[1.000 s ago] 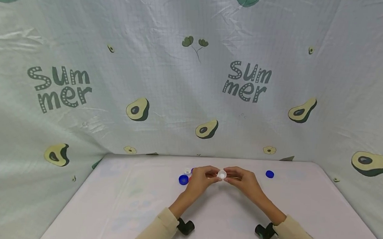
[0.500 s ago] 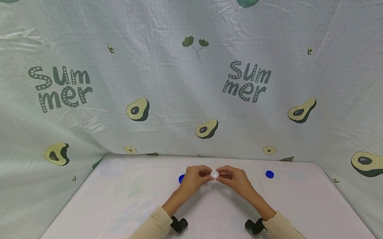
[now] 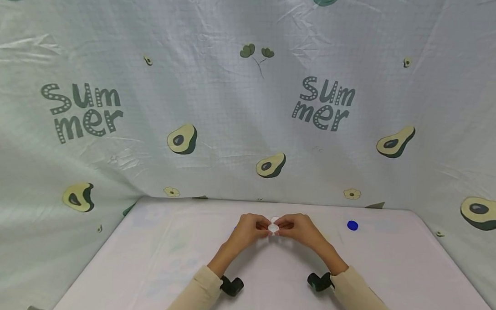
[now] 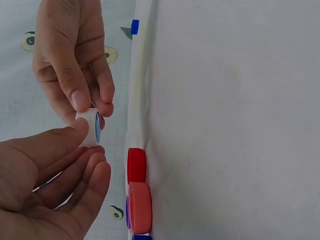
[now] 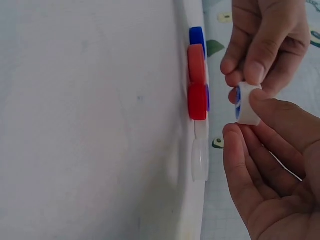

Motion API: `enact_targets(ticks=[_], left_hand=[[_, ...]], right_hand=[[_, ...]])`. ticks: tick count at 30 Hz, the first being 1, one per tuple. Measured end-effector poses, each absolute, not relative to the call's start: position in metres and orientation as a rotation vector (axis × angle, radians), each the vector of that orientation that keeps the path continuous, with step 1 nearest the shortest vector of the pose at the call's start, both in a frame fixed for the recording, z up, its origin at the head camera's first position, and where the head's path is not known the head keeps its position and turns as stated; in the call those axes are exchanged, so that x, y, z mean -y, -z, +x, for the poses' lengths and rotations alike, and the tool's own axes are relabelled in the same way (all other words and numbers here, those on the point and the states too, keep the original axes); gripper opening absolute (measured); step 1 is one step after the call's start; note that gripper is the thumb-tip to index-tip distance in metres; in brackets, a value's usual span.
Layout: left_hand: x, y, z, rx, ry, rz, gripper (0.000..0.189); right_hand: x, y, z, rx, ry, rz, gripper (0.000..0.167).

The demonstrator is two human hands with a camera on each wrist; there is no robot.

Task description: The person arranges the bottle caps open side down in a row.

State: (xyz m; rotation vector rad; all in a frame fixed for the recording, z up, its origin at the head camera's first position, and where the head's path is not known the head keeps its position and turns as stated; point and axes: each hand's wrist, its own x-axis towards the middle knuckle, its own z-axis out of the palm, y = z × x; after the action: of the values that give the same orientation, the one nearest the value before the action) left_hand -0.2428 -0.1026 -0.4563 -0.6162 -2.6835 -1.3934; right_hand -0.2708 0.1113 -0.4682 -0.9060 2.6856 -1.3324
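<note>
A small white bottle cap, with blue on one face in both wrist views, is held above the table between my hands. My left hand pinches its left side with thumb and fingers. From the right, my right hand pinches the opposite side. The left wrist view shows the thumbs on the near side of the cap. Behind the hands a red cap, a larger salmon-coloured cap, a blue cap and a clear whitish cap sit on the table. In the head view the hands hide most of these.
Off to the right on the pale table lies another blue cap. A patterned cloth hangs behind the table's back edge. Black wrist cameras sit below both wrists.
Both hands have moved left with the white cap, the right hand more so, and now cover the coloured caps. The held cap has turned; its hollow side no longer faces the head camera.
</note>
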Motion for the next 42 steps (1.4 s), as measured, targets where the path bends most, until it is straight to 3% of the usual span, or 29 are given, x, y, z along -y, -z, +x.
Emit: enact_targets(ticks=[25,42], left_hand=[[0.087,0.46,-0.273,2.849,1.263,-0.6,0.015],[0.078,0.461,-0.276,2.889,1.075,-0.597,0.014]], right_hand=[[-0.112,0.466,-0.286,-2.729,1.181,-0.579,0.023],[-0.109,0.474,-0.29,-2.741,1.16,-0.546,0.022]])
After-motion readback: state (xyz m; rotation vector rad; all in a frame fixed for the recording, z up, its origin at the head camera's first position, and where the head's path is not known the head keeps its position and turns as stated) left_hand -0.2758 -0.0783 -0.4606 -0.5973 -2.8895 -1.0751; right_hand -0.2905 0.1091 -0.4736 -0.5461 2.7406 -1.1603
